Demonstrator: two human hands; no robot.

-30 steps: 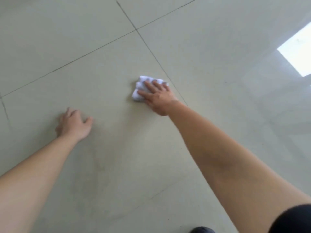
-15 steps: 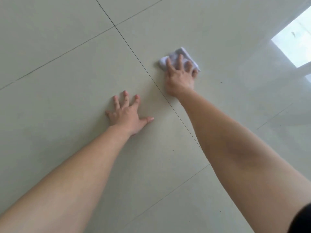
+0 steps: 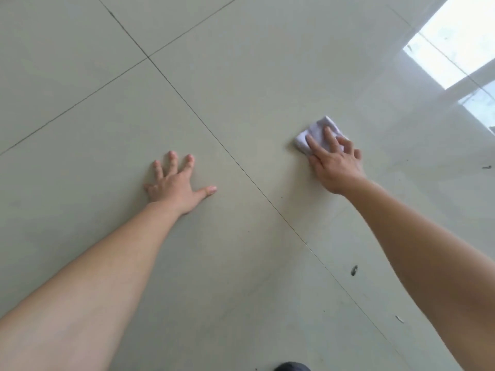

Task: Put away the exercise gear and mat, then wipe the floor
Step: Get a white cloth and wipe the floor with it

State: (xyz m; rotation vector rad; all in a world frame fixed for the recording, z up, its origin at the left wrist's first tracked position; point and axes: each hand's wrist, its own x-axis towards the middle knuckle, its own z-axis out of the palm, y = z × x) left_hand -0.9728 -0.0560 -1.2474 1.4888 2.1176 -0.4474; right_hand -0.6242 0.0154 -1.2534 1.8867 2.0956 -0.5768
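A small folded white cloth lies flat on the pale glossy tiled floor, right of the diagonal grout line. My right hand presses down on the cloth with fingers spread over it, covering its near half. My left hand rests palm-down on the floor left of the grout line, fingers splayed and holding nothing. No exercise gear or mat is in view.
Dark grout lines cross the floor diagonally. Small dark specks and a pale fleck lie on the tile near my right forearm. A bright window reflection shines at the upper right. A dark rounded object peeks in at the bottom edge.
My right hand has slid the cloth rightward, from the left of the grout line across it and further away from it. My left hand shifted to the right and stays flat on the floor.
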